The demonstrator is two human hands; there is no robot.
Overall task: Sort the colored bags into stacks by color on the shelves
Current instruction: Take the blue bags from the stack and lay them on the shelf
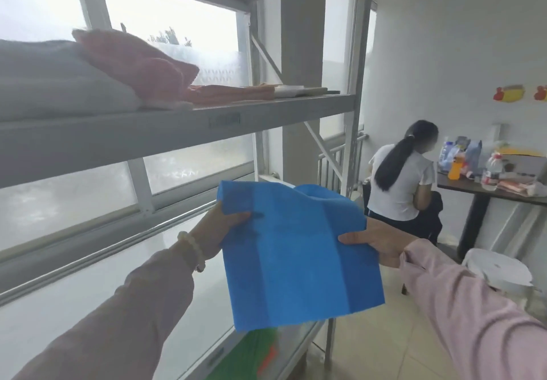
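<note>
Seemingly midway: left hand (219,231) and right hand (376,242) pinch a flat blue non-woven fabric bag (296,255), unplaced. Folded orange bags (233,94) already sit on the grey metal shelf (266,110)

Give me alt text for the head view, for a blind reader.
A left hand and right hand hold a blue bag by its side edges before a grey metal shelf rack; orange bags lie on the shelf above.
</note>
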